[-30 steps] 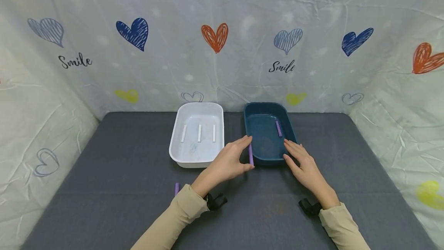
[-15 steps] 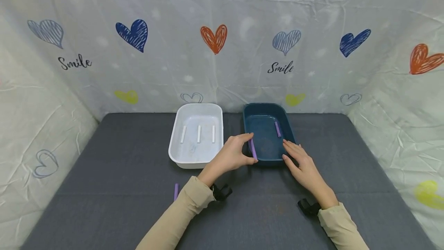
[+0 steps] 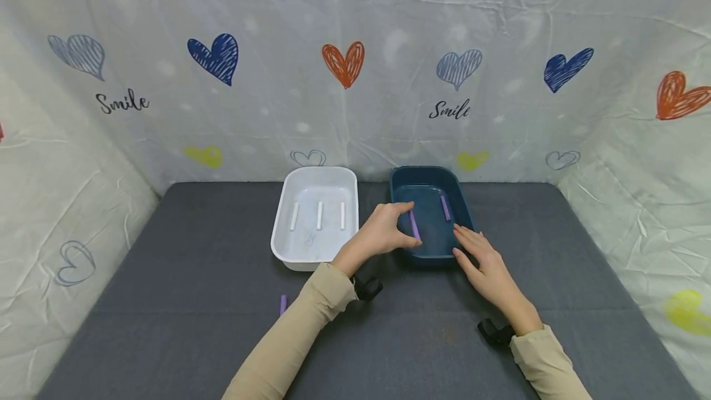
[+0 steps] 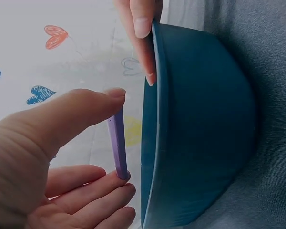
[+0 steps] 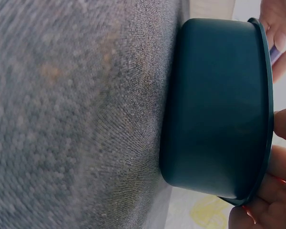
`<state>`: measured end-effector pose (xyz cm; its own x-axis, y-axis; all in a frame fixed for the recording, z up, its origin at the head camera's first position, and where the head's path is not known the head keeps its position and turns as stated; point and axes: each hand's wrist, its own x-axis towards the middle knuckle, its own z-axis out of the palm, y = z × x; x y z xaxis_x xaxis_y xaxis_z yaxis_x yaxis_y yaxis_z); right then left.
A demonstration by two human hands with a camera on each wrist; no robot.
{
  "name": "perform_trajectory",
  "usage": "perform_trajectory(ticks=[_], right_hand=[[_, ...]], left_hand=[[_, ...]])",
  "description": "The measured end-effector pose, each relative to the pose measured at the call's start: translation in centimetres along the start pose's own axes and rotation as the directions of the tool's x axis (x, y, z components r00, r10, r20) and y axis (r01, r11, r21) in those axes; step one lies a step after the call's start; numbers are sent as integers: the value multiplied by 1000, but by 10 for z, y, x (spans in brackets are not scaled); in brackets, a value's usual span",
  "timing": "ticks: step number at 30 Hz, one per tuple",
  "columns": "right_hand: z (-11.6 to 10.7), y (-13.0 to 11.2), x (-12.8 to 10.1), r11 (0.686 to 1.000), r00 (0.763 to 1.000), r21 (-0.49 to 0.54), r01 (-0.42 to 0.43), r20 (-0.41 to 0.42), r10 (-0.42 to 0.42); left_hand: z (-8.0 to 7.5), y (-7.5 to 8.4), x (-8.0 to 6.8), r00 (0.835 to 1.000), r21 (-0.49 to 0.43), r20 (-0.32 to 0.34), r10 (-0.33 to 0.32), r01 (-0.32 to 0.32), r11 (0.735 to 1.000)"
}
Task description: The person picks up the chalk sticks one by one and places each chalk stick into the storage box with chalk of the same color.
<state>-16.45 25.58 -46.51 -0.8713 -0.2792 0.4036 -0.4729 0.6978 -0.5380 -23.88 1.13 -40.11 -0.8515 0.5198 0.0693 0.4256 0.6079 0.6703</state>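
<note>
My left hand pinches a slim purple chalk stick by its ends, thumb at one and a fingertip at the other. In the left wrist view the held chalk is just outside the rim opening of the dark blue bin; from the head it overlaps the bin's left half. A second purple chalk stick lies inside that bin, towards the right. My right hand grips the bin's near right corner, thumb at the front rim and fingers along the right side.
Left of the blue bin stands a white bin holding three white sticks. Another purple stick lies on the grey cloth, partly behind my left sleeve. A heart-printed curtain hangs behind the table.
My left hand has moved right and away from me with the purple chalk, from beside the blue bin's left rim to above its inside. My right hand stays on the bin.
</note>
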Motion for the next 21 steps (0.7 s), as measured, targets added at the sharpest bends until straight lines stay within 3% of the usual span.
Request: perform_trajectory(ticks=[8,21], right_hand=[[-1,0,0,1000,1000,0,-9,10,9],[0,1,0,1000,1000,6,-4,15,4]], left_hand=[[-9,5,16,1000,39,9,-10,10,999],[-12,8,43,999,-7,3,-43,43,999]])
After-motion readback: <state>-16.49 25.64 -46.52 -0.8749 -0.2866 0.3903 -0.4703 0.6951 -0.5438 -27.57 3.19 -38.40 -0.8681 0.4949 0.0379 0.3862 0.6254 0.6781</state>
